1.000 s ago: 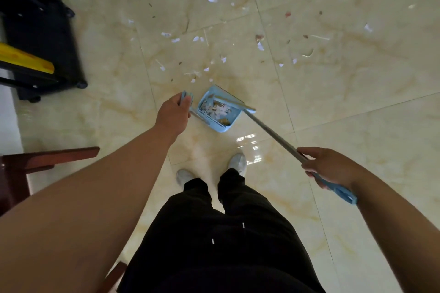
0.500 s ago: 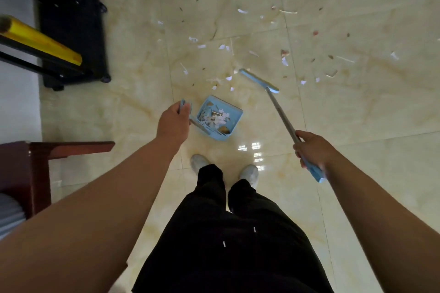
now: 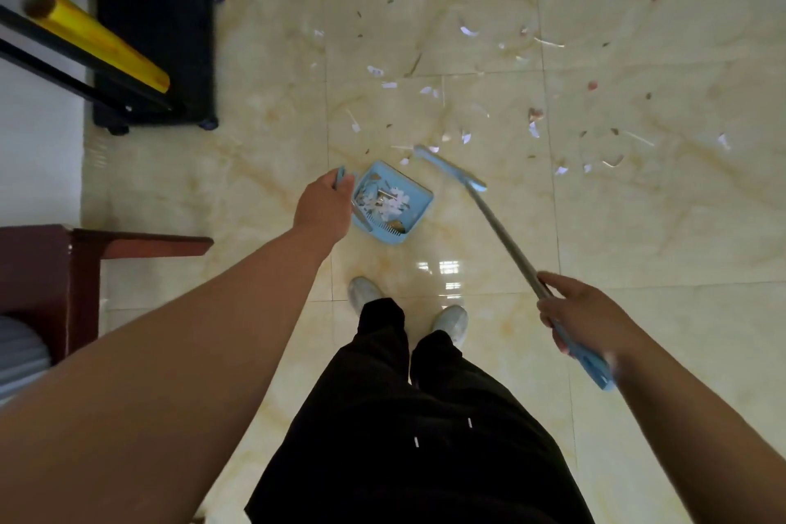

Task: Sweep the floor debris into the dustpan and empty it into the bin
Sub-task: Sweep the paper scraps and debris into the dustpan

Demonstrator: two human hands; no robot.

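Dustpan (image 3: 422, 206), pale blue, sits on the glossy cream floor tiles (image 3: 638, 225) just ahead of our feet, a little left of centre. Inside it lies a heap of white paper scraps and a few brown bits (image 3: 388, 202), gathered toward its near, toothed edge. Our left hand (image 3: 325, 204) curls its fingers round the dustpan's upright handle (image 3: 340, 177) at the pan's left side. Our right hand (image 3: 582, 311) wraps round the broom's grey pole (image 3: 502, 234), just above its blue end grip (image 3: 591, 362). The broom's narrow blue head (image 3: 448, 166) rests just beyond the pan's far right corner, apart from it.

Farther off and to the right, loose debris (image 3: 533, 128) is scattered across several tiles: white slivers, pinkish chips and dark specks. At far left stands a black wheeled stand (image 3: 166, 55) with a yellow roll (image 3: 98, 38) lying across its bars. Near left, a dark red wooden piece of furniture (image 3: 55, 268) juts in. Below us we see black trousers (image 3: 404, 417) and two white shoes (image 3: 451, 317).
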